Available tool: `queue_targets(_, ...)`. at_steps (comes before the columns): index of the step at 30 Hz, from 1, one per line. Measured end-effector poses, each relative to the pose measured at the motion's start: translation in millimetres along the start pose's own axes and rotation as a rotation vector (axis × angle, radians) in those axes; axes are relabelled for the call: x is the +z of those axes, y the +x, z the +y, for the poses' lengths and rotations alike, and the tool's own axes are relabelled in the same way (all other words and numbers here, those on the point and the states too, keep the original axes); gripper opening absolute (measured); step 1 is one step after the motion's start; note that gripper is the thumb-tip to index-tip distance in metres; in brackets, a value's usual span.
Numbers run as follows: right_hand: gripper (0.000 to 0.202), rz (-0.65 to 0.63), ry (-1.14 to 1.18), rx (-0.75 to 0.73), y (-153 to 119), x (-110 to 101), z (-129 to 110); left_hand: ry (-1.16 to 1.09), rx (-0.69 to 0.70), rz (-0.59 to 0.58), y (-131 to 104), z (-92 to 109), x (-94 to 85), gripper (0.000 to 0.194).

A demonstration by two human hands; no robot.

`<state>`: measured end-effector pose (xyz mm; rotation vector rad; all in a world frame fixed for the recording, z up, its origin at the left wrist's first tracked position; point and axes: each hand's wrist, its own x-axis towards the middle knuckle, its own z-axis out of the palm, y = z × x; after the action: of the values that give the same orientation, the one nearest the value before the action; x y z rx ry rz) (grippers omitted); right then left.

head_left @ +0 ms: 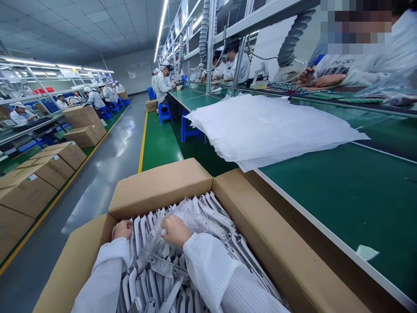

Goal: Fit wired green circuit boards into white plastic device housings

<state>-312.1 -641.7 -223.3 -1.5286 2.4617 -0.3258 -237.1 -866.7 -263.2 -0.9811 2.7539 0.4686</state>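
An open cardboard box (163, 180) holds rows of white plastic parts (140, 284) standing close together. My left hand (123, 229) is inside it at the left wall, its fingers curled at the end of a row; whether they grip a part is hidden. Near the middle of the box, my right hand (176, 230) is closed on a crumpled clear plastic bag (187, 211), which lies over the parts. Both forearms wear white sleeves.
Right of the box is a green workbench (342, 191) with a stack of white sheets (267, 126). A person's hands (325, 78) work across it. Closed cartons (35, 187) line the aisle at left; seated people are farther back.
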Motion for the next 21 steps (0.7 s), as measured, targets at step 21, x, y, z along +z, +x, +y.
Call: queue_targets(21,0.022,0.066,0.255,-0.027,7.2,5.1,4.3,-0.367,0.358,-0.13,-64.9,68.9,9.0,0.019)
